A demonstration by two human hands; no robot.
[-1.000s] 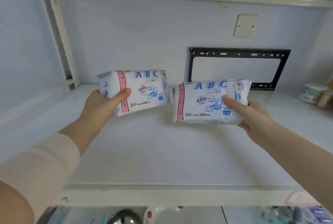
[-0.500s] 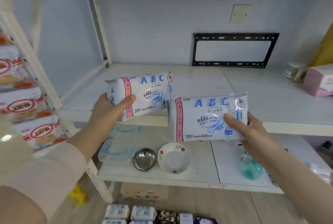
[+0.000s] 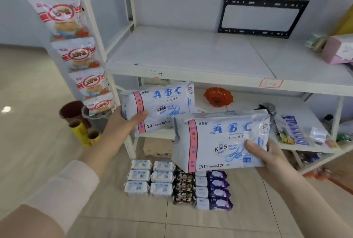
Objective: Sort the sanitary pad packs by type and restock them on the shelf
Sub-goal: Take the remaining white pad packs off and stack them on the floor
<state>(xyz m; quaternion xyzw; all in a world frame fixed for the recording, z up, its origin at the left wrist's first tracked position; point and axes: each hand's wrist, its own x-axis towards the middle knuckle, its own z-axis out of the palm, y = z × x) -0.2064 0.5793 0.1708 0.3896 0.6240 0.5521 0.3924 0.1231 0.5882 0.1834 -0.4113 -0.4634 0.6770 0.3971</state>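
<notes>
My left hand (image 3: 122, 125) grips one white ABC pad pack (image 3: 162, 105) by its left end, thumb on the front. My right hand (image 3: 267, 153) grips a second, identical ABC pad pack (image 3: 219, 142) by its lower right corner; this pack overlaps the first one's lower right. Both packs hang in front of the lower shelf, below the white upper shelf board (image 3: 191, 56). On the floor lie rows of more packs: white ones (image 3: 150, 178), dark ones (image 3: 184, 186) and purple ones (image 3: 217, 190).
A strip of snack bags (image 3: 76, 50) hangs on the rack's left post. Brown pots (image 3: 72, 111) and yellow rolls (image 3: 86, 132) stand on the floor at left. A pink box (image 3: 338, 50) sits at the upper shelf's right end. An orange dish (image 3: 217, 96) and small items lie on the lower shelf.
The view has dropped from the upper shelf to the floor. Both hands have come down and back with their packs, from over the upper shelf to the lower shelf's height.
</notes>
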